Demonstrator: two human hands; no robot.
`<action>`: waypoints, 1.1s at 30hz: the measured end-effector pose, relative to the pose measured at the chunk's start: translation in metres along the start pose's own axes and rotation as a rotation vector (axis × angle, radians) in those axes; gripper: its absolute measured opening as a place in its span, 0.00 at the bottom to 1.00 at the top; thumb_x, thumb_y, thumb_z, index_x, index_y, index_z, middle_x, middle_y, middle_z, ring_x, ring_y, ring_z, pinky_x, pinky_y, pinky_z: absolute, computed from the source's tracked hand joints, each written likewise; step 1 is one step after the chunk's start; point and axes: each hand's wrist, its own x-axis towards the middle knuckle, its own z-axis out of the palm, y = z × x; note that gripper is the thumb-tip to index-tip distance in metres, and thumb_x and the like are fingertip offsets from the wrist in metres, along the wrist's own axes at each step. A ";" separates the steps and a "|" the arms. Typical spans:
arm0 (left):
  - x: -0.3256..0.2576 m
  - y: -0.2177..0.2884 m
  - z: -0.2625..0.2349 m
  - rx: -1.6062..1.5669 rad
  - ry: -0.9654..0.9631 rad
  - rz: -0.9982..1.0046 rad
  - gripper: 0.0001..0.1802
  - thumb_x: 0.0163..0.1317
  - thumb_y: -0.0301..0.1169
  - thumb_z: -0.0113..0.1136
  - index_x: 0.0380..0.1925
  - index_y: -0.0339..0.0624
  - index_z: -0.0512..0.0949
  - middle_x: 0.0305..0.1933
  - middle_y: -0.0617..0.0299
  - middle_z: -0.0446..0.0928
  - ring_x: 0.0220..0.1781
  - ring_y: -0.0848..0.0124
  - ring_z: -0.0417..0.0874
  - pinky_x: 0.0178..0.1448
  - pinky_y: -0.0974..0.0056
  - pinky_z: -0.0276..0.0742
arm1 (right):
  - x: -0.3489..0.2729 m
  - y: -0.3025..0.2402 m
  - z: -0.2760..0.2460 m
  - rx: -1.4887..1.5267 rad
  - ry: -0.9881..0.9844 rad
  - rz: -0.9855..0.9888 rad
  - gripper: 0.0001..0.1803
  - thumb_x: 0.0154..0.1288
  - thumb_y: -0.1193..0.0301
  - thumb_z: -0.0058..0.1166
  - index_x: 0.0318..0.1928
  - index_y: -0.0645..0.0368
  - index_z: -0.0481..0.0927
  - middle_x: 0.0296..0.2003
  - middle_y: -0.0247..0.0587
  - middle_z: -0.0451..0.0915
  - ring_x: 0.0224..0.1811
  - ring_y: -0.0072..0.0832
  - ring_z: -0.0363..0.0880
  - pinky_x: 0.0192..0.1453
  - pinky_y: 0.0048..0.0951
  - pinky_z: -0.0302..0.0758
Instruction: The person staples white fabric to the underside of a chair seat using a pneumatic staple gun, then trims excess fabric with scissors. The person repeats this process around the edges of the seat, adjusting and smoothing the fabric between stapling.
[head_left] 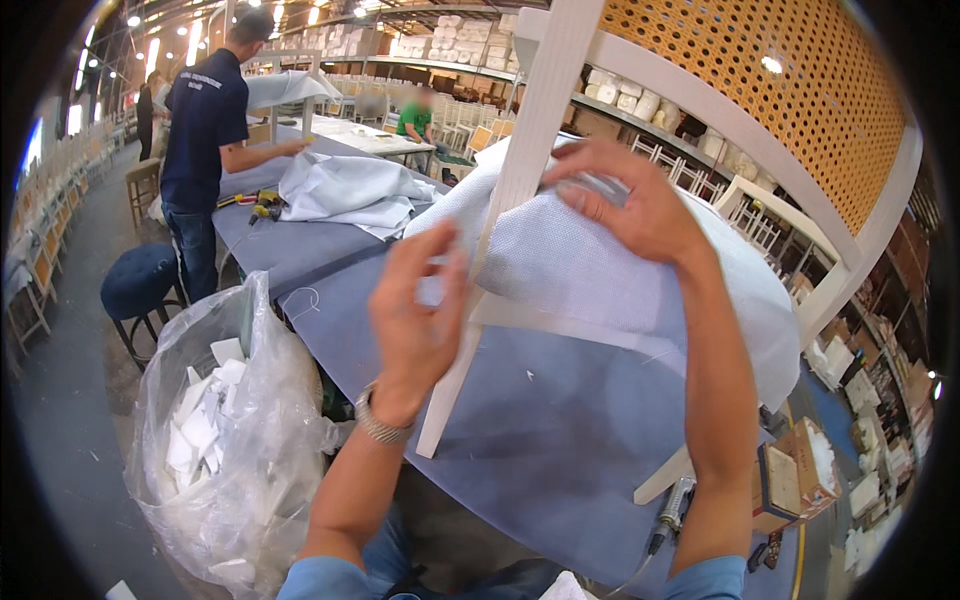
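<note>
A pale wooden chair [518,165] with a woven cane back [770,90] stands on the table before me. Light grey-blue woven fabric [585,265] lies draped over its seat, bunched about the left back post. My right hand [635,205] is over the fabric just right of that post, its fingers curled and pinching at the cloth, though the fingertips are partly blurred. Left of the same post is my left hand [420,305], somewhat smeared by motion. Its fingers are loosely bent and apart, with nothing visible in them. A pneumatic staple gun [675,505] lies by the front right, below my right forearm.
A clear plastic bag [235,440] of white foam scraps stands left of the blue-covered table [560,420]. Behind it is a blue stool [143,280]. A co-worker [205,130] stands at the far left near piled fabric [350,190]. Cardboard boxes [795,475] sit at right.
</note>
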 end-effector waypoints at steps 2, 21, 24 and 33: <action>-0.003 0.008 0.033 -0.123 -0.056 -0.111 0.18 0.71 0.27 0.62 0.57 0.30 0.79 0.46 0.50 0.85 0.45 0.65 0.86 0.50 0.61 0.82 | -0.003 -0.006 0.006 -0.065 0.020 -0.023 0.11 0.69 0.65 0.63 0.48 0.54 0.88 0.54 0.45 0.84 0.57 0.36 0.82 0.62 0.36 0.77; -0.027 0.033 0.090 -0.643 -0.070 -0.276 0.43 0.66 0.27 0.62 0.76 0.28 0.52 0.63 0.32 0.74 0.64 0.42 0.79 0.63 0.53 0.76 | -0.028 -0.046 -0.009 -0.232 0.281 0.022 0.12 0.64 0.74 0.65 0.48 0.63 0.86 0.47 0.44 0.86 0.52 0.34 0.84 0.61 0.32 0.76; -0.019 0.030 0.087 -0.790 -0.132 -0.367 0.41 0.66 0.27 0.63 0.76 0.32 0.54 0.64 0.42 0.76 0.63 0.54 0.80 0.63 0.57 0.77 | 0.010 -0.013 -0.010 -0.188 0.096 0.013 0.16 0.65 0.63 0.66 0.48 0.59 0.86 0.51 0.45 0.86 0.58 0.38 0.82 0.66 0.37 0.74; -0.025 0.003 0.083 -1.304 -0.348 -0.695 0.35 0.71 0.30 0.61 0.74 0.37 0.60 0.65 0.57 0.74 0.64 0.70 0.78 0.66 0.61 0.77 | 0.018 -0.002 0.015 -0.107 -0.101 0.306 0.32 0.61 0.44 0.64 0.55 0.53 0.77 0.50 0.48 0.85 0.55 0.47 0.82 0.62 0.41 0.75</action>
